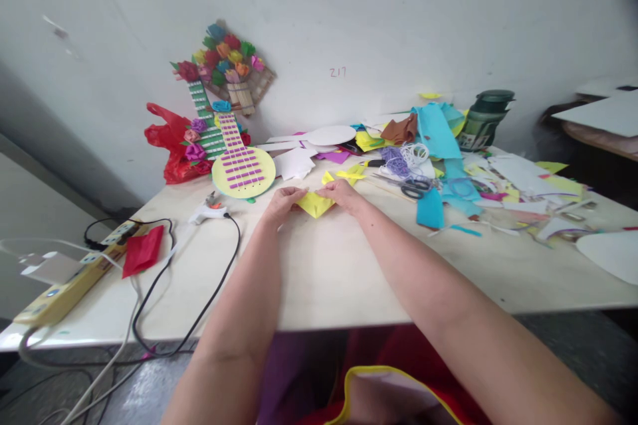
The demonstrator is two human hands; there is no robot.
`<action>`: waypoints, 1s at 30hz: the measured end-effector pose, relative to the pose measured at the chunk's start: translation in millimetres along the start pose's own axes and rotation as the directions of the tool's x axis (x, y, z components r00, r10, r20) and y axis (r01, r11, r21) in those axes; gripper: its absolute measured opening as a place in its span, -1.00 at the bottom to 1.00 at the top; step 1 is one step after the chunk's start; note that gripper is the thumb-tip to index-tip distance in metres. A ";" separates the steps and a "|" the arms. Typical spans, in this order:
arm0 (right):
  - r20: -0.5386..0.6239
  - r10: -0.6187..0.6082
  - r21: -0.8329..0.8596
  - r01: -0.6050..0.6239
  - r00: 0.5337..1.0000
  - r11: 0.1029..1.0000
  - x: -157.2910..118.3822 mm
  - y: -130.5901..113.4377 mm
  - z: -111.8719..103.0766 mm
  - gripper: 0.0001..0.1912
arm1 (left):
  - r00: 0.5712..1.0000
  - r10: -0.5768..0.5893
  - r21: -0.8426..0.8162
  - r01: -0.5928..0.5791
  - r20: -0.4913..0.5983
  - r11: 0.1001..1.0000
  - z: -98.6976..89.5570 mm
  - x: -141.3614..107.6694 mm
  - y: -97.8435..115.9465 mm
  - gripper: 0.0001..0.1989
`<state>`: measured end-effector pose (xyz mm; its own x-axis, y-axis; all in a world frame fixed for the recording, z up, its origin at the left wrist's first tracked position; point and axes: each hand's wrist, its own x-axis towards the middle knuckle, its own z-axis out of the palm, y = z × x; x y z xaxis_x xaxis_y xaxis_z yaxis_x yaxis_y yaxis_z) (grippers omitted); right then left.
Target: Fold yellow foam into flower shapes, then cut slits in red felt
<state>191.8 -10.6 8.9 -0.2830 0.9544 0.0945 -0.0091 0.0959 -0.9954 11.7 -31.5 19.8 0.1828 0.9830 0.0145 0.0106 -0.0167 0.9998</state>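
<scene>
Both hands pinch a piece of folded yellow paper (316, 204) over the middle of the table, its pointed corner toward me. My left hand (285, 203) grips the left edge, and my right hand (345, 195) grips the right. Just behind the paper lie more yellow pieces (353, 175). To the right of my right hand are scissors (416, 188) with dark handles and a blue piece (430, 208). A white glue gun (208, 212) rests left of my left hand, its black cord trailing toward the table's front edge.
A yellow power strip (74, 279) and a red packet (143, 251) lie at the left. Guitar-shaped paper crafts (244, 172) lean by a red plastic bag (172, 146). Scraps (523, 176), purple yarn (395, 162) and a green bottle (486, 121) crowd the right and back.
</scene>
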 end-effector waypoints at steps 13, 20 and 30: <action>0.031 -0.120 -0.104 0.123 0.992 0.987 -8.6 -11.8 6.2 -0.76 | 0.999 -0.004 0.023 0.003 0.049 1.000 -1.4 0.6 -2.7 -0.71; 0.063 -0.077 -0.055 0.080 0.995 0.995 -7.5 -9.1 5.0 -0.68 | 0.998 0.049 0.046 -0.051 0.044 0.998 0.0 -0.8 -1.0 -0.71; 0.008 0.023 -0.062 -0.023 1.000 0.998 -5.3 -8.7 1.2 -0.77 | 0.999 0.035 0.148 -0.034 -0.005 0.988 -2.7 -1.1 0.0 -0.68</action>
<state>192.2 -16.8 17.0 -0.2906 0.9542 0.0714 0.0566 0.0916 -0.9942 8.9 -32.1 19.9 0.1778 0.9828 0.0496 0.1496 -0.0768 0.9858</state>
